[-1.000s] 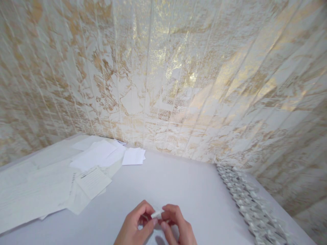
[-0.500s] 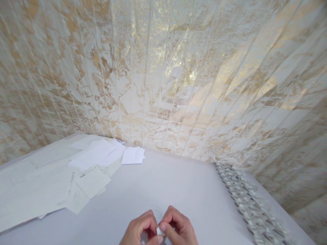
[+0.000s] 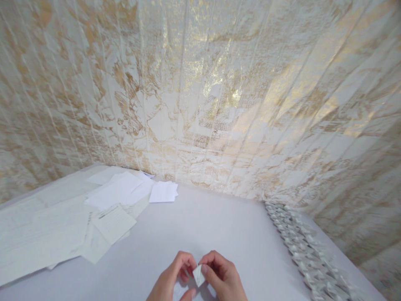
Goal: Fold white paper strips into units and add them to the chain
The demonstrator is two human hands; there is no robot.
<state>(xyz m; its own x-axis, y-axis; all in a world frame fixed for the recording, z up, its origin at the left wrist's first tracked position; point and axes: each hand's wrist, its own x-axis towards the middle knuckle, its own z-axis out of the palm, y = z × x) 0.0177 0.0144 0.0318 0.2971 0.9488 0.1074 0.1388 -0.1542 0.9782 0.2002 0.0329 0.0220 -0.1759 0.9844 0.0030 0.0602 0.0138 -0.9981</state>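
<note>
At the bottom centre, my left hand (image 3: 171,280) and my right hand (image 3: 224,278) meet over the white table (image 3: 203,225). Between their fingertips they pinch a small folded piece of white paper (image 3: 198,275), held just above the tabletop. Both hands have their fingers curled in on it. My wrists are cut off by the lower edge of the view.
Loose white sheets and printed slips (image 3: 112,223) lie spread over the left part of the table, with a small stack of white squares (image 3: 163,192) by the wall. A long row of folded paper pieces (image 3: 300,246) runs along the right edge. A gold-and-white wall (image 3: 200,96) stands behind.
The hands dipped toward the bottom edge, then came back up a little. The folded paper has turned between the fingers and now shows a flat face.
</note>
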